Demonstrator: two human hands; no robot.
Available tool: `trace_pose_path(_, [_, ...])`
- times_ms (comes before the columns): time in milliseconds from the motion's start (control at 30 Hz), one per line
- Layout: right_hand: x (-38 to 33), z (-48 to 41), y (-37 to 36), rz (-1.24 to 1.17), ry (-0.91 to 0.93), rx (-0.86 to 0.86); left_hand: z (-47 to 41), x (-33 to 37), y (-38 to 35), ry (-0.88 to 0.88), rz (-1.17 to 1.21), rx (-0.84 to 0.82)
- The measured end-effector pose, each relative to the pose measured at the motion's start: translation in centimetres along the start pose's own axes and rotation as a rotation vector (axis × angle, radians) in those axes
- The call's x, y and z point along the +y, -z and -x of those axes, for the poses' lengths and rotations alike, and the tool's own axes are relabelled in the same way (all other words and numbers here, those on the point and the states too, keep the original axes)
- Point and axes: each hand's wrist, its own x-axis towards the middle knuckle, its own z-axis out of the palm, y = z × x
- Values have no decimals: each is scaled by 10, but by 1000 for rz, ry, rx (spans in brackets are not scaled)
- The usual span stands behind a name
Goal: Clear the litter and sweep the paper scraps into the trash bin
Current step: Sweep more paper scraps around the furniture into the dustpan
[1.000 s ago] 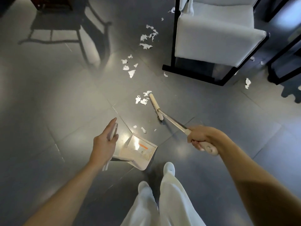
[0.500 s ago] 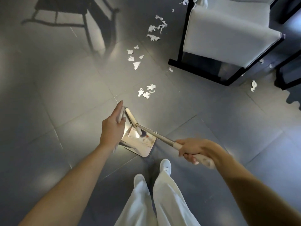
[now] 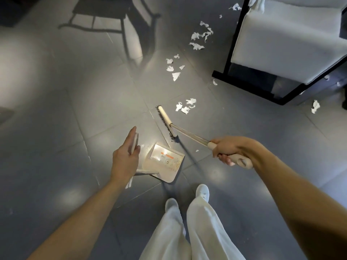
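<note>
My right hand [image 3: 231, 150] grips the beige handle of a broom [image 3: 167, 121], whose head rests on the grey tiled floor just left of a small clump of white paper scraps [image 3: 185, 106]. My left hand [image 3: 126, 156] holds the upright handle of a cream dustpan [image 3: 163, 163] standing on the floor in front of my feet. More paper scraps [image 3: 173, 69] trail away toward another cluster of scraps [image 3: 201, 37] beside the chair. One tiny scrap [image 3: 197, 150] lies right of the pan. No trash bin is in view.
A white cushioned chair [image 3: 289, 40] on a black frame stands at the upper right, with a scrap [image 3: 315, 106] beyond its corner. A dark chair frame [image 3: 116, 21] stands at the upper left. My white trousers and shoes [image 3: 201, 191] are at the bottom centre.
The broom head has swung from inside the dustpan back out across the floor toward the nearest scraps. My left hand has kept the dustpan handle, and the view shifted slightly.
</note>
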Motion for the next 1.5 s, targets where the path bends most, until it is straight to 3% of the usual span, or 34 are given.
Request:
trace_pose_path(500, [-56, -59, -133, 616, 264, 76, 26, -70, 99, 171, 86, 255])
trace_pose_path(633, [-52, -70, -155, 581, 205, -24, 4, -80, 116, 201, 92, 244])
trace_pose_path(733, [-48, -70, -148, 262, -1, -187, -2, -83, 123, 206, 108, 239])
trace_pose_path(833, [-52, -56, -120, 193, -72, -286, 3, -83, 122, 185, 137, 234])
trace_pose_path(1000, [-59, -24, -79, 94, -59, -251, 5, -75, 107, 142, 189, 177])
trace_pose_path(1200, [-38, -11, -53, 83, 17, -89, -17, -57, 79, 72, 147, 64])
trace_pose_path(1367, [-4, -32, -62, 363, 157, 77, -26, -40, 54, 45, 74, 40])
trace_pose_path(1500, [13, -46, -79, 111, 40, -32, -37, -29, 41, 34, 22, 54])
